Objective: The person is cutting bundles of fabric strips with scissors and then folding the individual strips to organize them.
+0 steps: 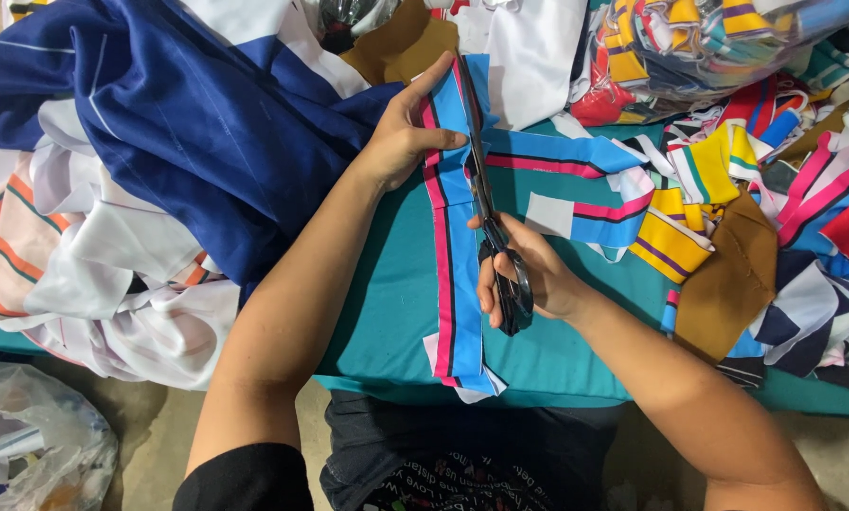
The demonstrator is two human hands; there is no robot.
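A long blue fabric strip (458, 284) with pink and black stripes lies lengthwise on the teal table (387, 284), its near end hanging over the front edge. My left hand (407, 128) pinches the strip near its far end, thumb on top. My right hand (529, 274) grips black scissors (495, 237) by the handles. The blades point away from me and run along the strip's right edge, up to my left thumb.
A heap of navy and white cloth (178, 123) fills the left side. Piles of striped yellow, pink, blue and brown offcuts (727, 189) crowd the right. A clear bag of fabric (718, 38) sits far right; a plastic bag (27, 445) lies on the floor at left.
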